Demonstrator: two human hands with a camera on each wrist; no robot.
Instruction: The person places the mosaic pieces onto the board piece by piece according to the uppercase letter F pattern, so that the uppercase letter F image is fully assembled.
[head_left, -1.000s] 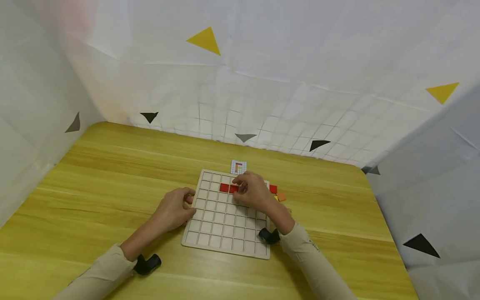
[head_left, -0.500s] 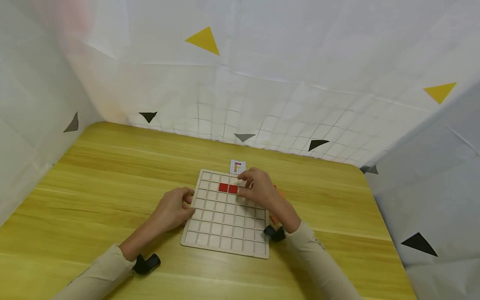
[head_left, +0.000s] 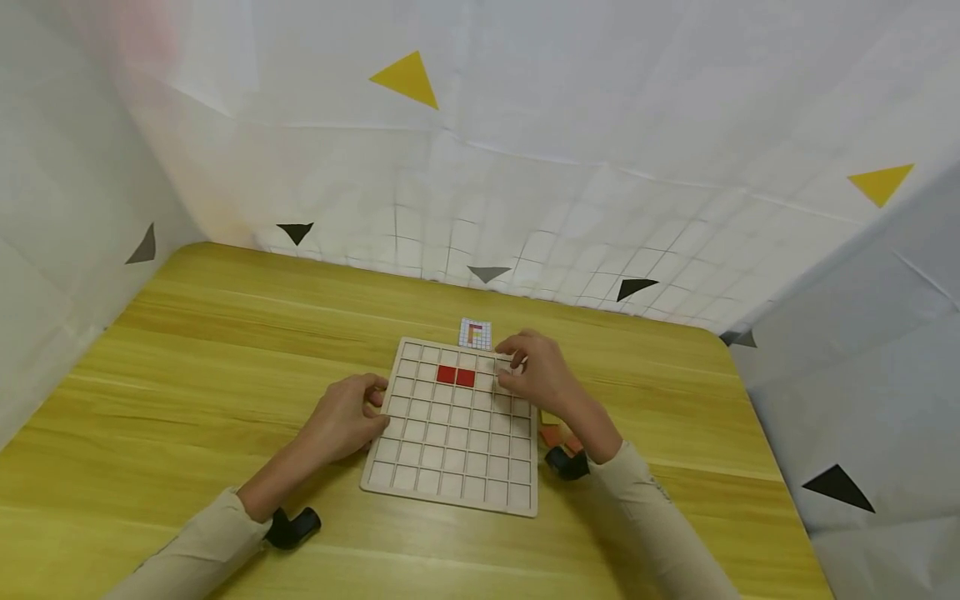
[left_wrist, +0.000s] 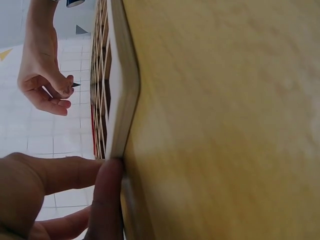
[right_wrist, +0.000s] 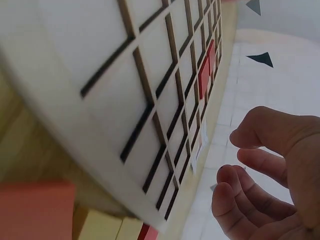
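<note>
A pale wooden grid board (head_left: pixel 450 459) lies on the table. Two red square tiles (head_left: pixel 456 377) sit side by side in its upper rows. At the board's left edge my left hand (head_left: pixel 345 418) grips the rim, thumb and fingers set along it; the left wrist view shows the fingertips (left_wrist: pixel 106 172) right at the wooden edge. Over the upper right of the board hovers my right hand (head_left: pixel 542 372), its fingers loosely bent with a gap to the thumb. Nothing shows between its fingertips in the right wrist view, where the hand (right_wrist: pixel 280 175) is beside the grid.
Beyond the board lies a small card (head_left: pixel 476 333) with a coloured pattern on a grid. Orange tiles (head_left: pixel 551 435) and a yellow tile (head_left: pixel 549 417) lie right of the board, partly hidden by my right arm. White sheeting (head_left: pixel 525 167) closes off the table's back and sides.
My right hand has drawn back to the right from the red tiles, uncovering the second one and more grid squares. My left hand keeps its place at the board's edge.
</note>
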